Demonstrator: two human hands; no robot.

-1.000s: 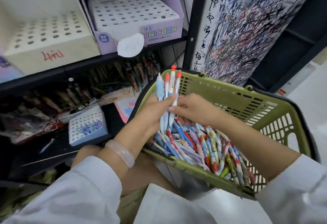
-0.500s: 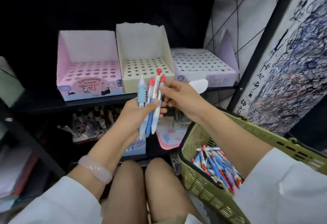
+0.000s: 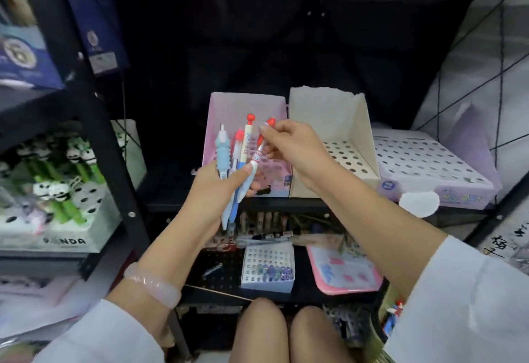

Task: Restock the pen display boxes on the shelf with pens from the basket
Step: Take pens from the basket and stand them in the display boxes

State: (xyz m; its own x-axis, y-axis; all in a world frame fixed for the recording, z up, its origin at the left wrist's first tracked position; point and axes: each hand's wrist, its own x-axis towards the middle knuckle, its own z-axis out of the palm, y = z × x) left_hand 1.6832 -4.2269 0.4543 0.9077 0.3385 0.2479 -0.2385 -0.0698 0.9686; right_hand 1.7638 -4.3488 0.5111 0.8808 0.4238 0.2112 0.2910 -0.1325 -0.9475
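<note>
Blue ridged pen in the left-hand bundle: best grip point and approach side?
Pinch the blue ridged pen on its ribbed upper sleeve, coming from above. It stands upright, top clear of the left hand, which wraps its lower barrel; the other pens crowd its right.

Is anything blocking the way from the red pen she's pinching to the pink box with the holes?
Nothing visible does. The right hand pinches the red pen just in front of the pink box; only the left hand and its pens sit alongside.
</note>
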